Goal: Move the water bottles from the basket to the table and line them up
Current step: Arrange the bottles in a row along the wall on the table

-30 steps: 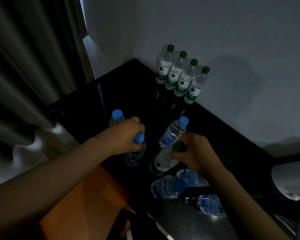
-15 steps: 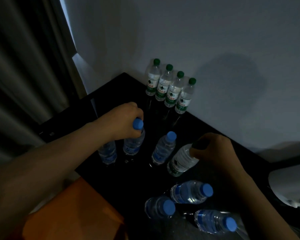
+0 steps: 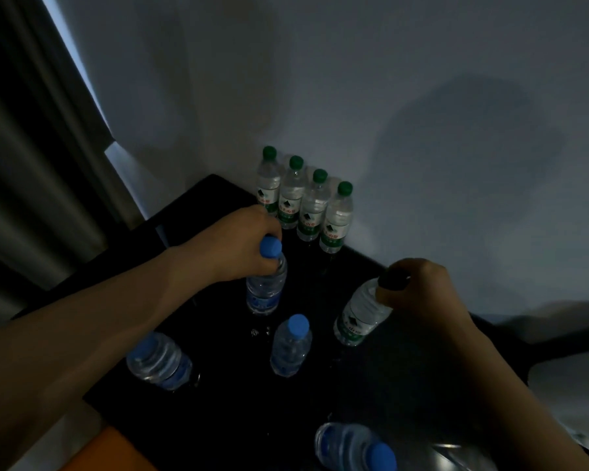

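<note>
Before the row of four green-capped bottles [image 3: 303,202], left grip [image 3: 249,243] clasps a blue-capped bottle [image 3: 264,290], right grip [image 3: 419,290] a tilted fifth green one [image 3: 357,317], three blue-capped others [image 3: 290,348] nearby.

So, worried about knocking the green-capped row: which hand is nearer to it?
Left. The left hand, gripping a blue-capped bottle, sits at the left end of the green-capped row; the right hand, holding a tilted bottle, is apart, off its right end.
</note>
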A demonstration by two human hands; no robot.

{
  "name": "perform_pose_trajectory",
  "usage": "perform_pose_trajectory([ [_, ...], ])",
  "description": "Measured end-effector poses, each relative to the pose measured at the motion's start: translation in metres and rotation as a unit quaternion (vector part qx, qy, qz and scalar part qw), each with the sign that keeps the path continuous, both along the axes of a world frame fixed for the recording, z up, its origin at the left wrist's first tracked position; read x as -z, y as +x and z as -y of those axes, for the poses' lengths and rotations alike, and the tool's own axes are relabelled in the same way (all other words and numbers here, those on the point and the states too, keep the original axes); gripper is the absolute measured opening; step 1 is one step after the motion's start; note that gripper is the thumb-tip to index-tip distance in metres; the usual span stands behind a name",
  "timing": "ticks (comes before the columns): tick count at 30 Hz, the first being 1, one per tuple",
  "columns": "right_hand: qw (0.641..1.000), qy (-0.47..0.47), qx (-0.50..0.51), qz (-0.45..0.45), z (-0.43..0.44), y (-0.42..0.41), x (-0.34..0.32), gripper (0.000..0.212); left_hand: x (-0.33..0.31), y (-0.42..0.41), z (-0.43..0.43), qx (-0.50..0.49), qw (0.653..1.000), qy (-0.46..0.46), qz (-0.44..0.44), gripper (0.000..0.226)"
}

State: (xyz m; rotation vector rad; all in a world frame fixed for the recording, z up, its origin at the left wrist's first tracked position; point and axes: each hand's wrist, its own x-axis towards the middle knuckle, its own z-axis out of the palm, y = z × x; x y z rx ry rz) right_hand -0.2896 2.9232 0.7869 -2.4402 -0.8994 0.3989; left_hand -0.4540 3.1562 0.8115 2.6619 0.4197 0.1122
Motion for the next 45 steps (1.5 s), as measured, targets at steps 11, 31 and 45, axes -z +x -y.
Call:
perform_pose_trajectory([
  [11, 0.997, 0.018, -0.037, 0.059, -0.038, 0.089, 0.015, 0.018, 0.019, 0.067, -0.009, 0.010, 1.000, -0.021, 0.006, 0.022],
  [31, 0.995, 0.024, -0.049, 0.084, -0.097, 0.170, 0.058, 0.018, 0.040, 0.111, -0.021, 0.022, 0.999, -0.026, -0.001, 0.021],
  [45, 0.993, 0.033, -0.060, 0.095, -0.105, 0.186, 0.062, 0.017, 0.050, 0.122, -0.025, 0.029, 0.999, -0.037, -0.019, 0.022],
])
